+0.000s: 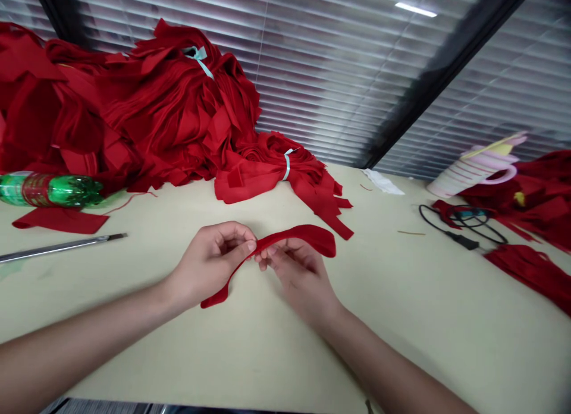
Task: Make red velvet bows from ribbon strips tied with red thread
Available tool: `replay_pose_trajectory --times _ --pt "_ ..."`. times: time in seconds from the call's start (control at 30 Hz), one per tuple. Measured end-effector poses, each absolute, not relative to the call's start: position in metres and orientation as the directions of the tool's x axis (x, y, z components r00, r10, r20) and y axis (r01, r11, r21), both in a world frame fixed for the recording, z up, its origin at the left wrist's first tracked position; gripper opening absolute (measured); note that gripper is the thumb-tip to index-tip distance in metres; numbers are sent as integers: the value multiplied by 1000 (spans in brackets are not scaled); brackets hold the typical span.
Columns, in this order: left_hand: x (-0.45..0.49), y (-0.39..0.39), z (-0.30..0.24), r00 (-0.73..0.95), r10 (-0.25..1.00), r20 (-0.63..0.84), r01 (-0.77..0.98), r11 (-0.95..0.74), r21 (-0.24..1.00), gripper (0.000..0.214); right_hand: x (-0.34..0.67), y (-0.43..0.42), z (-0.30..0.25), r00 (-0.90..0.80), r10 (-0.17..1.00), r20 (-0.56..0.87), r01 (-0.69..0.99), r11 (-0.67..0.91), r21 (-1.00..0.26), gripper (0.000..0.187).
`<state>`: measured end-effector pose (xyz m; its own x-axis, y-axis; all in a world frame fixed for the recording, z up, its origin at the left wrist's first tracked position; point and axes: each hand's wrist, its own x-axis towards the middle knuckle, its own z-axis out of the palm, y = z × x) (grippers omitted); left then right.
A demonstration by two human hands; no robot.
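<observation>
Pinching a soft, matte red cloth strip (pixel 312 235) between thumb and fingers of the left hand (pixel 209 262); bunching the fingertips of the right hand (pixel 306 277) close beneath, partly overlapped by cloth, so cannot tell whether gripping. Curving in a long S over the smooth, pale table (pixel 214 360), in front of a ribbon-tied bundle (pixel 261 179). At left, cut off by the edge, a glossy green bottle (pixel 74 190).
</observation>
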<state>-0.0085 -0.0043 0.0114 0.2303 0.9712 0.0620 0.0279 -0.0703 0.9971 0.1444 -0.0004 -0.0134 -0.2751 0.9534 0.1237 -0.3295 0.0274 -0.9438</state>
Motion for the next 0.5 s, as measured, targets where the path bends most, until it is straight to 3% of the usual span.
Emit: replay_pose_trajectory --times 0.5 --pt "-5 -3 5 195 980 29 119 -53 992 15 147 -2 -6 -331 930 156 -159 108 -981 15"
